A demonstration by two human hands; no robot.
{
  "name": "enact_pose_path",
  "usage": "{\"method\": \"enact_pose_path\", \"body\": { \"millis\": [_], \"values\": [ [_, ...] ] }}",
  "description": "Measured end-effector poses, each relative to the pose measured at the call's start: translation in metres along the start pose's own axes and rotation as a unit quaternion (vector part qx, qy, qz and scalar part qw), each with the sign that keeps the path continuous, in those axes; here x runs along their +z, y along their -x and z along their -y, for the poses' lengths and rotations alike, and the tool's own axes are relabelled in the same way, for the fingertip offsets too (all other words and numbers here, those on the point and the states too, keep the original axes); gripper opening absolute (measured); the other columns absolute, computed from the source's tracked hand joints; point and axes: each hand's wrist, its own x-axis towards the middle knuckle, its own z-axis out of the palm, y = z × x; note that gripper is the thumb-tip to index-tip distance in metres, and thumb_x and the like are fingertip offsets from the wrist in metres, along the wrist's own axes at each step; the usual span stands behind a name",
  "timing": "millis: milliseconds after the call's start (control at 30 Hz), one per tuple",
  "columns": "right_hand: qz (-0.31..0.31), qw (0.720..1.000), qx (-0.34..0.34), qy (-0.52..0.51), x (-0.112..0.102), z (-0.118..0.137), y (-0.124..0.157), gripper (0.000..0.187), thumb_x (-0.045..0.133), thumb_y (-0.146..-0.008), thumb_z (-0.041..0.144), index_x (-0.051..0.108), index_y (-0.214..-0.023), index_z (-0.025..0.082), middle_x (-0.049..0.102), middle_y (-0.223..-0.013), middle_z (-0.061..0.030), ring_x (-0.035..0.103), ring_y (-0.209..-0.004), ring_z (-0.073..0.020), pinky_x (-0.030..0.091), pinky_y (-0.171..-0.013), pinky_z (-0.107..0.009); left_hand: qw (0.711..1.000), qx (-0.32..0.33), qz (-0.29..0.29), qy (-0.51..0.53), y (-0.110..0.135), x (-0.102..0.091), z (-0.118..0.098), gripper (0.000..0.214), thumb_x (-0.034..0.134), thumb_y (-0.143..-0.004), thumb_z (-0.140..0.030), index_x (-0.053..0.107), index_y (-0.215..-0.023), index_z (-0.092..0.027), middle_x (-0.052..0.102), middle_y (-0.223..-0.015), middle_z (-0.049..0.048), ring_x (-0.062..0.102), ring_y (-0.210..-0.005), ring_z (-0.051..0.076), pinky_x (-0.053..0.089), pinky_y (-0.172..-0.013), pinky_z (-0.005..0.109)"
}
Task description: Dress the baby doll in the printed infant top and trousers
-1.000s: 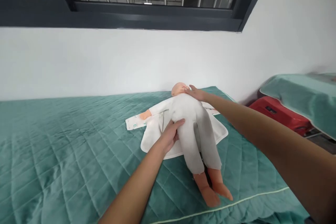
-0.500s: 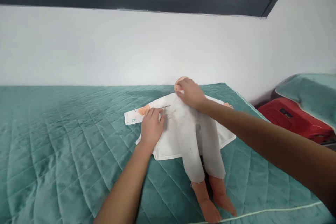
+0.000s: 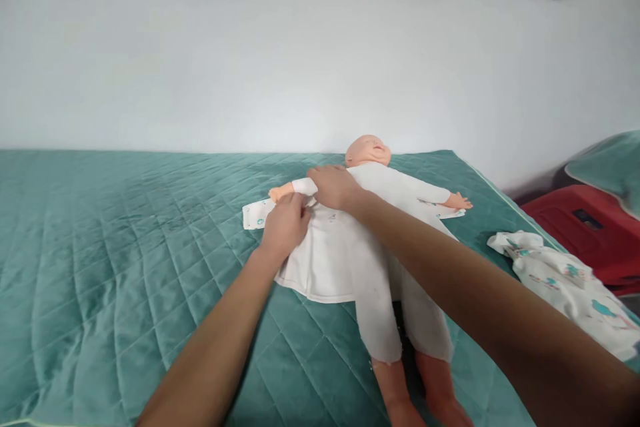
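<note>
Two hands seemingly settle one arm point(image 3: 303, 186) of the doll point(image 3: 387, 183), lying on the shirt point(image 3: 320, 270): left hand point(image 3: 285, 223) by its wrist, right hand point(image 3: 334, 185) above, fingers curled, grips unclear; steadying it seems called for next.

No readable text or labels.

Green quilt point(image 3: 125, 267) at the left of the frame gives a hand wide passage. At lower centre, a gap opens between the left forearm point(image 3: 220, 333) and the doll point(image 3: 380, 190). The right forearm point(image 3: 450, 273) slants in from lower right, barring the way above the doll; printed cloth point(image 3: 560, 280) lies right of it.
</note>
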Motion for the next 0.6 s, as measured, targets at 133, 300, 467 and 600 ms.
{"method": "enact_pose_path", "body": {
  "millis": [133,300,467,600],
  "values": [
    [-0.035,0.996,0.022,-0.083,-0.012,-0.012,0.008,0.029,0.056,-0.088,0.02,0.06,-0.117,0.019,0.068,-0.121,-0.01,0.061,-0.106,-0.0266,0.043,-0.085,-0.036,0.981,-0.08,-0.062,0.166,0.003,-0.004,0.011,0.013,0.053,-0.089,-0.027,0.05,-0.077,-0.022,0.06,-0.074,0.0002,0.056,-0.07,0.018,0.039,-0.067,0.03],
    [0.021,0.986,-0.027,-0.164,-0.024,-0.023,0.02,0.036,0.065,-0.087,0.053,0.066,-0.106,0.023,0.071,-0.108,-0.0036,0.061,-0.101,-0.0245,0.039,-0.079,-0.032,0.945,-0.138,-0.086,0.283,0.005,-0.011,0.015,0.009,0.058,-0.083,-0.029,0.056,-0.08,-0.021,0.063,-0.076,-0.0002,0.056,-0.073,0.018,0.04,-0.068,0.029],
    [0.042,0.99,-0.025,-0.135,-0.023,-0.023,0.023,0.045,0.058,-0.089,0.063,0.069,-0.107,0.023,0.072,-0.112,-0.0056,0.06,-0.105,-0.0274,0.037,-0.085,-0.036,0.894,-0.194,-0.095,0.392,0.006,-0.015,0.019,0.006,0.062,-0.077,-0.024,0.06,-0.08,-0.019,0.062,-0.076,-0.0016,0.054,-0.07,0.015,0.04,-0.064,0.026],
    [0.059,0.993,-0.012,-0.099,-0.017,-0.022,0.02,0.049,0.057,-0.089,0.066,0.07,-0.107,0.023,0.073,-0.109,-0.0078,0.061,-0.104,-0.0304,0.037,-0.09,-0.04,0.826,-0.235,-0.131,0.495,0.008,-0.012,0.022,0.02,0.069,-0.079,-0.034,0.056,-0.08,-0.019,0.057,-0.074,-0.0035,0.049,-0.064,0.011,0.038,-0.059,0.024]
  ]
}}
